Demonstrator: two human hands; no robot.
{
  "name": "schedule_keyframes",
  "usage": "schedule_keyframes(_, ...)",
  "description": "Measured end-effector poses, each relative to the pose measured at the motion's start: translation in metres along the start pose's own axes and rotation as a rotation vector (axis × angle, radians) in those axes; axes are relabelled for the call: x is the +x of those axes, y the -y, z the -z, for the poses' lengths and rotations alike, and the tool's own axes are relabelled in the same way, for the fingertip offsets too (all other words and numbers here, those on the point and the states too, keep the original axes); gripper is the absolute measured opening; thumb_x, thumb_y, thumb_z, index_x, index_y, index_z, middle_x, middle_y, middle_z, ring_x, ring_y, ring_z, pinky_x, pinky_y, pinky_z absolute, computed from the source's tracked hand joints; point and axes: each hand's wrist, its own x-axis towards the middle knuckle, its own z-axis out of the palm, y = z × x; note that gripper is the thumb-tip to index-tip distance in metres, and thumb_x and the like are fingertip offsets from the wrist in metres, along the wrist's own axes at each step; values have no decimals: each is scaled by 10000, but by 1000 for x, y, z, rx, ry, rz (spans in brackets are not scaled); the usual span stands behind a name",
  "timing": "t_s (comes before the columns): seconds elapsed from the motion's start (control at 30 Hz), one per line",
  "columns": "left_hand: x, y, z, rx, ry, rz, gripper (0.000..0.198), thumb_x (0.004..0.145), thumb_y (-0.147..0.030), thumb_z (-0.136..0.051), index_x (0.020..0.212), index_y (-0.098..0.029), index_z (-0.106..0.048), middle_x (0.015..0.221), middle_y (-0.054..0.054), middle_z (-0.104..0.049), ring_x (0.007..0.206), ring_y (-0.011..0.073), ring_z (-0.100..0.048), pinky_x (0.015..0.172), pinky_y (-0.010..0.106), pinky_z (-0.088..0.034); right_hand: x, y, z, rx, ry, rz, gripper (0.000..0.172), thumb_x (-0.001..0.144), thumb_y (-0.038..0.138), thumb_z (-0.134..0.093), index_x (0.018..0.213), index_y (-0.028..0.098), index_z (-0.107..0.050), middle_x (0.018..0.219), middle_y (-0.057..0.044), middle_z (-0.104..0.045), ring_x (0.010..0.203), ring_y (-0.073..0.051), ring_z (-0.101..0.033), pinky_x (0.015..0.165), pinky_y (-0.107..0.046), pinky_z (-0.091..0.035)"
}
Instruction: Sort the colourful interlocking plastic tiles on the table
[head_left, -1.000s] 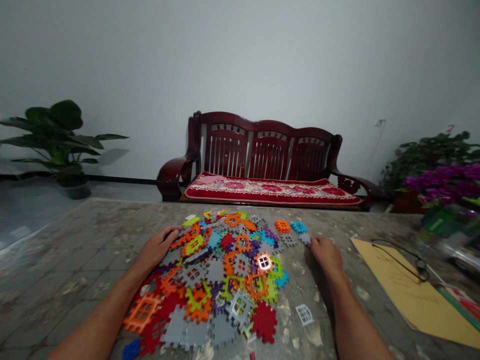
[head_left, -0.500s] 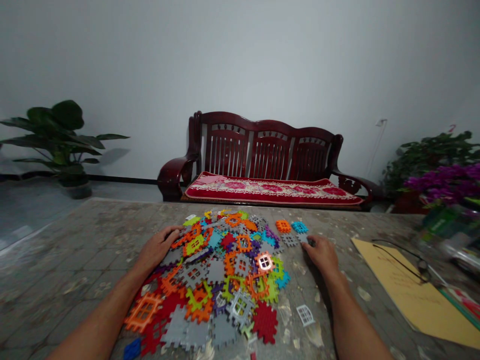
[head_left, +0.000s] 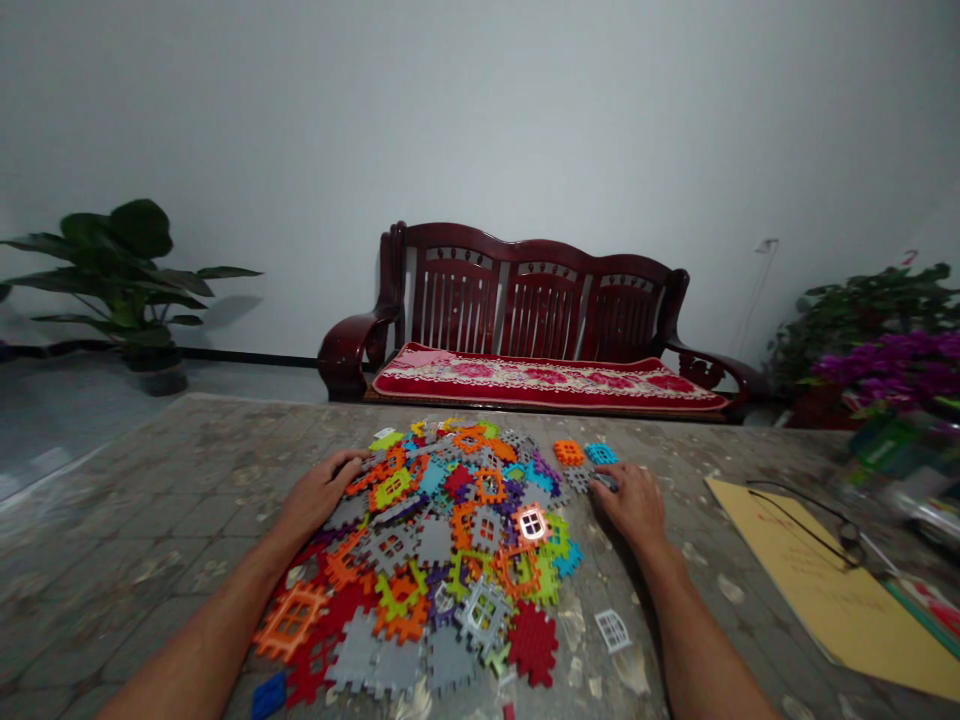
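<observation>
A heap of colourful interlocking plastic building tiles [head_left: 433, 540] lies on the table. My left hand [head_left: 324, 490] rests against the heap's far left edge, its fingers stretched over grey and orange tiles, with no tile seen lifted in it. Right of the heap, my right hand [head_left: 636, 502] has thumb and fingertips on a small grey tile [head_left: 604, 481], partly hidden by the fingers. This tile lies beside another grey tile [head_left: 579, 480]. Just behind them are an orange tile [head_left: 568, 453] and a blue tile [head_left: 600, 453].
A white window-shaped piece [head_left: 613, 631] lies near my right forearm. On the right are a yellow envelope [head_left: 810, 580] and eyeglasses [head_left: 851, 540]. A blue piece [head_left: 268, 694] sits at the near left. Beyond the table [head_left: 187, 470] stands a dark wooden bench [head_left: 540, 290].
My right hand has shifted slightly left and its fingers now cover more of the grey tile beside the other small tiles. My left hand stays in place.
</observation>
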Motion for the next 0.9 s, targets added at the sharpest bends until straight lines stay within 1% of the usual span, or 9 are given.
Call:
schedule_keyframes(0.1, 0, -1, 0, 8, 2, 1, 522, 816, -548, -376, 1078, -234, -700, 1138, 36, -726, 1034, 263, -659, 950, 354, -483, -2, 6, 0, 2, 47, 36, 241, 846, 428, -603, 982, 300, -756, 997, -32, -692, 957, -251, -572, 825, -354, -410)
schedule_keyframes(0.23, 0, 0, 0, 17, 6, -5, 531, 820, -545, -368, 1090, -228, -698, 1155, 46, -722, 1053, 265, -653, 955, 356, -476, -3, 11, 2, -3, 74, 21, 228, 849, 443, -596, 948, 315, -758, 976, -13, -712, 938, -244, -580, 797, -345, -395)
schedule_keyframes(0.4, 1, 3, -1, 23, 1, -19, 527, 836, -546, -368, 1095, -227, -699, 1140, 39, -728, 1024, 257, -660, 938, 346, -484, -5, 16, 8, 4, 96, 29, 209, 846, 416, -606, 927, 289, -750, 971, -19, -726, 923, -236, -593, 799, -341, -383)
schedule_keyframes(0.47, 1, 4, -1, 32, -3, -15, 518, 836, -539, -374, 1093, -231, -702, 1128, 33, -732, 1000, 255, -664, 934, 346, -487, -6, 19, 9, 8, 77, 37, 203, 853, 391, -597, 926, 273, -744, 975, -31, -725, 929, -239, -593, 810, -349, -381)
schedule_keyframes(0.53, 2, 6, -2, 32, -5, -19, 517, 837, -536, -375, 1103, -231, -697, 1138, 33, -729, 1010, 253, -660, 942, 343, -482, -6, 23, 9, 23, 25, 43, 203, 863, 363, -580, 939, 260, -737, 991, -44, -719, 941, -241, -591, 828, -356, -382)
schedule_keyframes(0.63, 3, 9, -3, 23, -2, -22, 524, 836, -541, -375, 1113, -227, -689, 1157, 38, -723, 1049, 253, -649, 954, 343, -476, -6, 33, 9, 128, -26, 94, 207, 870, 341, -563, 955, 253, -730, 1001, -47, -710, 953, -236, -590, 860, -358, -393)
schedule_keyframes(0.7, 4, 11, -4, 19, 1, -25, 528, 839, -542, -371, 1118, -223, -686, 1162, 42, -720, 1058, 253, -647, 963, 347, -472, -6, 42, 10, 239, 8, 174, 205, 855, 331, -578, 973, 257, -729, 998, -41, -705, 970, -232, -586, 889, -357, -402)
schedule_keyframes(0.8, 4, 12, -4, 27, -1, -24, 530, 843, -539, -365, 1119, -221, -687, 1170, 46, -716, 1056, 253, -648, 964, 351, -470, -7, 54, 12, 379, 108, 296, 235, 814, 302, -620, 1022, 261, -723, 1003, -39, -689, 1000, -224, -579, 922, -352, -414)
schedule_keyframes(0.9, 3, 9, -3, 35, 1, -18, 526, 842, -536, -358, 1112, -229, -690, 1172, 41, -715, 1054, 250, -648, 965, 345, -468, -8, 61, 14, 437, 190, 351, 267, 789, 315, -659, 1041, 256, -721, 1001, -44, -672, 1009, -224, -576, 911, -347, -427)
